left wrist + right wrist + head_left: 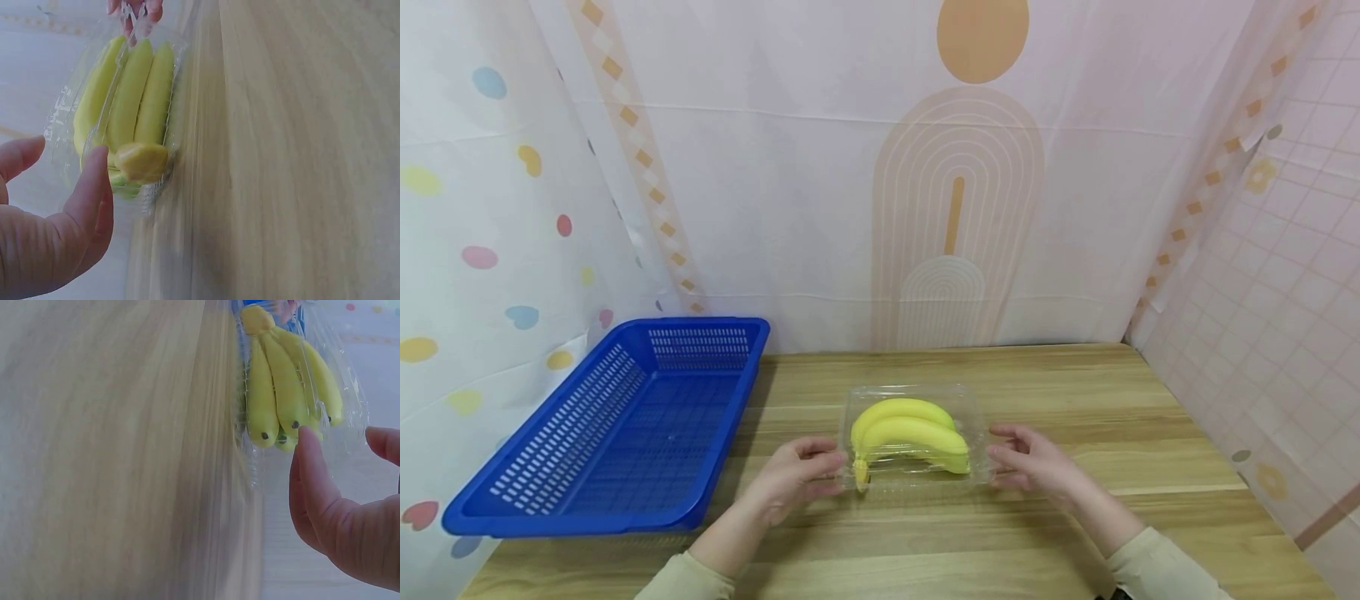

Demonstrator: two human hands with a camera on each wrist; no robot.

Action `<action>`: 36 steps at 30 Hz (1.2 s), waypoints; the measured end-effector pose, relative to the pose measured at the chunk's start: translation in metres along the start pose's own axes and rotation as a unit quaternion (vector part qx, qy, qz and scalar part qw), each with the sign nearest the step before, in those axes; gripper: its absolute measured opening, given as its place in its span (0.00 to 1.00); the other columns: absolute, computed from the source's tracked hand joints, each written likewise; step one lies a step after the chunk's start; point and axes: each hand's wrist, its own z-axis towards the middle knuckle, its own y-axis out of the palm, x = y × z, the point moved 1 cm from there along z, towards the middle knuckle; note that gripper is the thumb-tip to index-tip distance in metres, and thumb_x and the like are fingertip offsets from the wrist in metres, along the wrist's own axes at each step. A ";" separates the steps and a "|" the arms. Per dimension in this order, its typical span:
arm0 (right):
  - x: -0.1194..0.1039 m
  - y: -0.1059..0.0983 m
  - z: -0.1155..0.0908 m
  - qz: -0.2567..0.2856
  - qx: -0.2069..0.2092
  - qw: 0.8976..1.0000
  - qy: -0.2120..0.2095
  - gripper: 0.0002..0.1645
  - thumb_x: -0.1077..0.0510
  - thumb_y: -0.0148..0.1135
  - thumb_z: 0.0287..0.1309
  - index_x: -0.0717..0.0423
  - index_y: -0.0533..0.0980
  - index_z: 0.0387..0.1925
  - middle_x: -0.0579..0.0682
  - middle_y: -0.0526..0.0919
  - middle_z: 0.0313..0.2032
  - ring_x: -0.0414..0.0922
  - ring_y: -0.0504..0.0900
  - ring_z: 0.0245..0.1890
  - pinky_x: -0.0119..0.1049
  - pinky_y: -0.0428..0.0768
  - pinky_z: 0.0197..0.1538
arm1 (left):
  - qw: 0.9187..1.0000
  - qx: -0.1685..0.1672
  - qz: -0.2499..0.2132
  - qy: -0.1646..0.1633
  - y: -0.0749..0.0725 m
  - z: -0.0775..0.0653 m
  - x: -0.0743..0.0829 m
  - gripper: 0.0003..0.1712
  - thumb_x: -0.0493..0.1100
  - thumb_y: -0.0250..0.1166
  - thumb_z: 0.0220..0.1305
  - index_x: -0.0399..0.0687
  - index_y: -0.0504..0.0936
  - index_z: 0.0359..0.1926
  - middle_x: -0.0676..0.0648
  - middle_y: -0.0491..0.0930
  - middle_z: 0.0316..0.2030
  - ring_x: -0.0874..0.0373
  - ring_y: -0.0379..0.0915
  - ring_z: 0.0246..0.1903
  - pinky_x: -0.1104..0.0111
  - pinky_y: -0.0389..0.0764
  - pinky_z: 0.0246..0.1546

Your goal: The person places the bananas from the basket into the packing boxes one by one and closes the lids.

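A clear plastic clamshell box (917,492) sits on the wooden table, its lid down over a bunch of yellow bananas (902,429). The bananas' joined stem end (142,162) points toward my left hand, and their dark tips (265,435) point toward my right. At the box's left side is my left hand (793,479), fingertips right at the edge, thumb and fingers spread apart. My right hand (1037,465) mirrors it at the right side, its fingers loosely extended beside the plastic. Neither hand curls round the box.
A large blue plastic basket (730,442) with slotted walls stands on the left of the table (1075,392). Patterned curtains (805,208) hang behind the table and along both sides.
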 end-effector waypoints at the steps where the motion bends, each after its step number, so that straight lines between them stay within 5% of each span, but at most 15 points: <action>1: 0.001 0.000 0.000 0.006 0.001 1.000 0.003 0.40 0.62 0.58 0.68 0.80 0.49 0.68 0.59 0.69 0.46 0.45 0.77 0.41 0.40 0.84 0.48 | 1.000 0.001 -0.007 -0.002 0.001 0.000 -0.001 0.38 0.34 0.63 0.65 0.15 0.55 0.65 0.34 0.67 0.51 0.53 0.74 0.43 0.61 0.84 0.46; 17: 0.005 0.005 0.001 0.033 -0.004 0.999 0.013 0.37 0.67 0.54 0.67 0.82 0.49 0.67 0.57 0.68 0.42 0.44 0.76 0.39 0.37 0.83 0.48 | 0.997 -0.003 -0.075 -0.013 0.006 0.000 -0.009 0.27 0.26 0.60 0.60 0.18 0.59 0.56 0.41 0.73 0.39 0.55 0.80 0.35 0.65 0.84 0.43; 36: 0.012 0.010 0.003 0.045 0.025 0.998 0.028 0.32 0.73 0.58 0.60 0.79 0.54 0.61 0.55 0.67 0.40 0.43 0.74 0.39 0.34 0.83 0.47 | 0.996 0.038 -0.077 -0.023 0.012 -0.001 -0.014 0.19 0.21 0.58 0.58 0.24 0.63 0.49 0.42 0.72 0.36 0.57 0.78 0.33 0.67 0.84 0.41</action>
